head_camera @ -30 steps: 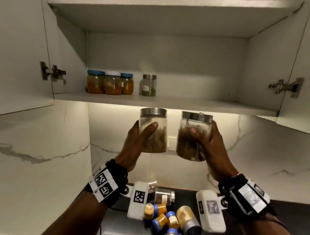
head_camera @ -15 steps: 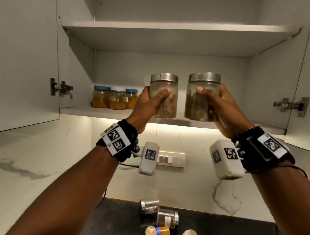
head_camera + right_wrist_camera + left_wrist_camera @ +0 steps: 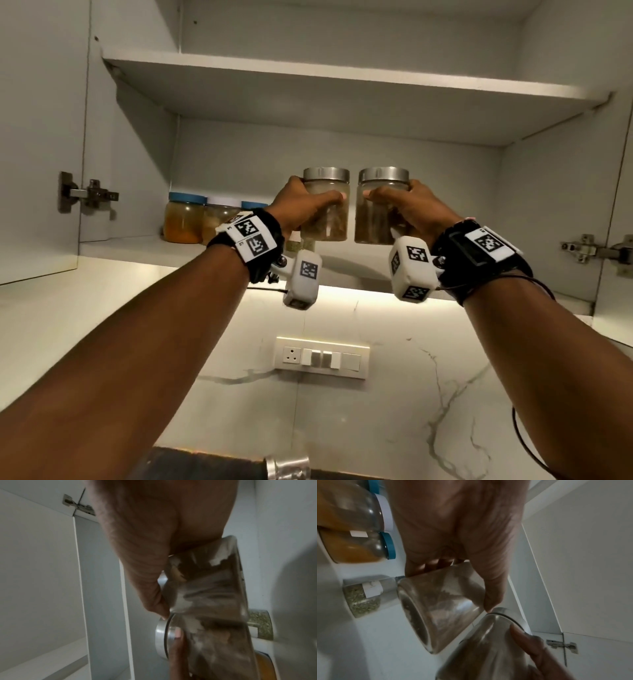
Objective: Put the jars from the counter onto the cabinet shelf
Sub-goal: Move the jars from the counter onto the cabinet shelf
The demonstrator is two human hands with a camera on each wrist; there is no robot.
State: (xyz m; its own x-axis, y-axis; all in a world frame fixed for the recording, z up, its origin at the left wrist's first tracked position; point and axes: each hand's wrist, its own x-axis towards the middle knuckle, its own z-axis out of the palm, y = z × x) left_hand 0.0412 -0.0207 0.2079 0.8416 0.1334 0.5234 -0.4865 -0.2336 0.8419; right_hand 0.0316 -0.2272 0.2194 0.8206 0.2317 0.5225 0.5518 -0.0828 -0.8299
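Note:
Two glass jars with steel lids and brown contents are held side by side, upright, just over the lower cabinet shelf [image 3: 137,245]. My left hand [image 3: 308,205] grips the left jar [image 3: 329,219], whose base faces the left wrist camera [image 3: 440,608]. My right hand [image 3: 404,205] grips the right jar [image 3: 376,222], which the right wrist view shows close up [image 3: 205,581]. The two jars nearly touch. I cannot tell whether either one touches the shelf.
At the shelf's left end stand three orange-filled jars [image 3: 183,219]. A small herb jar [image 3: 363,596] stands behind my left hand. Both doors are open, with hinges at the left [image 3: 85,195] and right [image 3: 589,250]. An upper shelf [image 3: 342,78] lies overhead. A steel lid [image 3: 287,467] shows on the dark counter below.
Both hands have lifted their jars from below the shelf up to shelf level and into the cabinet. The jars have come closer together.

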